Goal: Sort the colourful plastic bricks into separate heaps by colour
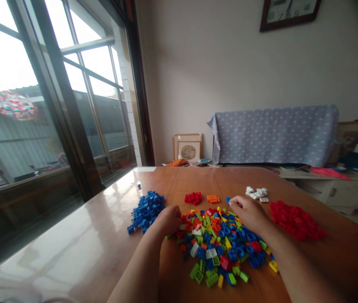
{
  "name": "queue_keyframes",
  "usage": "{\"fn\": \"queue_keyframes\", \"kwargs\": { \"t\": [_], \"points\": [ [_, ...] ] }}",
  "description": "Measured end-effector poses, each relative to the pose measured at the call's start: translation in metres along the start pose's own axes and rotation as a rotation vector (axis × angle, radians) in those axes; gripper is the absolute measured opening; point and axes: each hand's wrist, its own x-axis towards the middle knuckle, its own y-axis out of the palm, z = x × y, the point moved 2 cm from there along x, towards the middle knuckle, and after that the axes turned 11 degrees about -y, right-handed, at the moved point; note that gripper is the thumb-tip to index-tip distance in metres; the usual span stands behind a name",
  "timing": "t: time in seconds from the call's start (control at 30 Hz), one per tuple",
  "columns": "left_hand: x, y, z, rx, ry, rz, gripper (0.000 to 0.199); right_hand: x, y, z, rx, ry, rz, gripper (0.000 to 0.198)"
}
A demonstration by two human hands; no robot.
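Observation:
A mixed pile of toy building bricks (212, 240), in blue, green, orange, yellow, red and white, lies on the table before me. At its left edge is my left hand (171, 219), fingers curled down; their tips and anything in them are hidden. Over the far right side of the pile reaches my right hand (245, 207), closed in a pinch at a blue brick (228, 200) that shows partly beside the fingertips. Just beyond the pile sit a small group of red bricks (193, 198) and a block of orange bricks (213, 199).
A heap of blue bricks (147, 209) lies left of my left hand, with one small blue piece (139, 185) farther off. Red bricks (295, 221) are heaped at right, white bricks (257, 192) behind my right hand. The glossy wooden table (80, 240) stands by a window.

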Motion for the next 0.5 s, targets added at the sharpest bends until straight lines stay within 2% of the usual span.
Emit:
{"fn": "queue_keyframes", "kwargs": {
  "t": [0.13,0.33,0.4,0.5],
  "points": [
    [-0.002,-0.007,-0.007,-0.141,-0.002,-0.016,0.025,-0.001,0.000,0.012,0.021,-0.017,0.016,0.030],
    [-0.014,-0.007,-0.031,-0.854,0.047,0.285,0.030,-0.007,0.015,0.053,0.221,-0.065,0.078,0.029],
    [-0.017,-0.002,-0.039,-0.946,0.049,0.334,0.032,-0.012,0.024,0.068,0.350,-0.062,0.123,0.027],
    [-0.023,0.009,-0.049,-0.974,0.062,0.392,0.035,-0.019,0.037,0.086,0.549,-0.019,0.207,0.034]
  ]
}}
